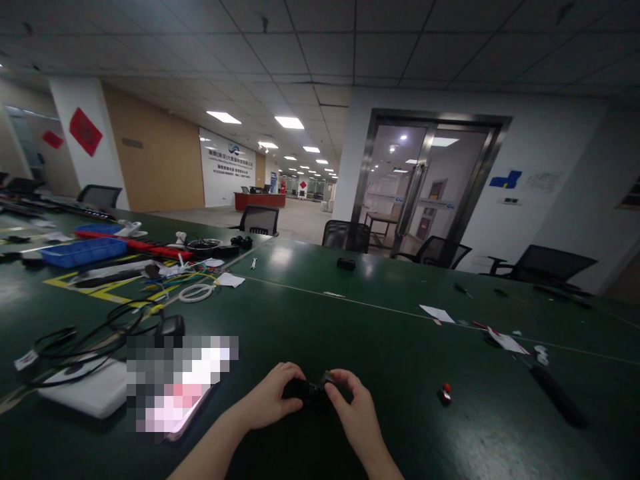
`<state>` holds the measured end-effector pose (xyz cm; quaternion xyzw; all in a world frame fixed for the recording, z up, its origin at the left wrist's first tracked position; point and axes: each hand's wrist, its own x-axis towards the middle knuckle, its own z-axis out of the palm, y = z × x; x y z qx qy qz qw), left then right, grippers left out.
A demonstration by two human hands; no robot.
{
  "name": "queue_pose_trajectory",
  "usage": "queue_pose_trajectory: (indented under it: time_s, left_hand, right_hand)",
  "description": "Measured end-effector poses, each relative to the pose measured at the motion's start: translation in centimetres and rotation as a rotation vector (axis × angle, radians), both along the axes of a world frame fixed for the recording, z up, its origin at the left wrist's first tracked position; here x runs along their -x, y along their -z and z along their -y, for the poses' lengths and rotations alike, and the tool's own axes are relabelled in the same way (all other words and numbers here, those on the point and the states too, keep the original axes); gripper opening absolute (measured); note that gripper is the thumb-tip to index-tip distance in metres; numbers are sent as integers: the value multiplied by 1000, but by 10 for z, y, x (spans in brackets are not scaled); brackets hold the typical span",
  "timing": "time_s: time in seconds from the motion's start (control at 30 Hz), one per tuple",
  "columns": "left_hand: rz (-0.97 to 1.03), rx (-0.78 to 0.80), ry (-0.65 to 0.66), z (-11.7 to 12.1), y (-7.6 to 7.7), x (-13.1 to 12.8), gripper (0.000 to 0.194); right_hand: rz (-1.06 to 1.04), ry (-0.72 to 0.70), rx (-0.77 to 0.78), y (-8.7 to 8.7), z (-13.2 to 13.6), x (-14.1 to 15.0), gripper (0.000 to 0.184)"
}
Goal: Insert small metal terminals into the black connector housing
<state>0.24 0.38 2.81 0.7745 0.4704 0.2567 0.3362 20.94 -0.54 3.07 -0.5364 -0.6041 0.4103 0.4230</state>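
My left hand (270, 397) and my right hand (353, 407) meet near the front of the dark green table (350, 333). Between them sits a small black part (310, 392), gripped from both sides with curled fingers. What exactly the part is cannot be made out. A tiny red and black piece (445, 393) lies on the table to the right of my right hand.
A phone with a blurred screen (175, 393) lies left of my hands, beside a white slab (90, 390) and black cables (95, 330). Blue bins (83, 251), tools and wires crowd the far left. Paper scraps (437, 313) and a black rod (557, 398) lie right. Chairs (346, 235) line the far edge.
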Motion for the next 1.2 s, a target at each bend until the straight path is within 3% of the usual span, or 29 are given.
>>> queue_pose_trajectory:
  time_s: [0.17,0.5,0.97,1.2]
  left_hand:
    - [-6,-19,-3,0,0,-1,31]
    - [-20,-17,3,-1,2,0,31]
    - [-4,38,-3,2,-3,1,31]
    - [-17,24,-9,3,-4,0,33]
  right_hand:
    - [-119,67,-43,1,-4,-5,28]
    - [-268,156,-98,19,-17,-14,43]
    - [-181,271,-20,22,-18,-26,52]
    - [-285,368,15,28,-23,-29,57]
